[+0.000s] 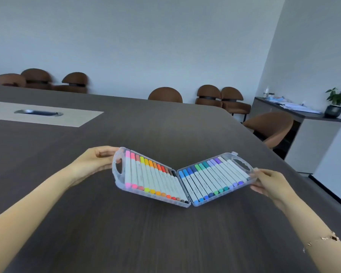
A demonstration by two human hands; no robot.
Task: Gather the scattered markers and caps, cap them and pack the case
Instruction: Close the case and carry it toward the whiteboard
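Observation:
A clear plastic marker case (185,203) lies open like a book on the dark table, both halves tilted up from the hinge. The left half holds a row of capped white markers (150,175) in pink, red, orange, yellow, brown and black. Blue, green and purple capped markers (211,178) fill the right half. My left hand (95,161) grips the left half at its handle edge. The right half's outer handle edge is pinched by my right hand (270,183). No loose markers or caps show on the table.
The dark wooden table (106,233) stretches ahead with a light inlay and a metal cable hatch (38,112) at far left. Brown chairs (165,94) line the far side and right. A sideboard with papers and a potted plant (336,103) stands at right.

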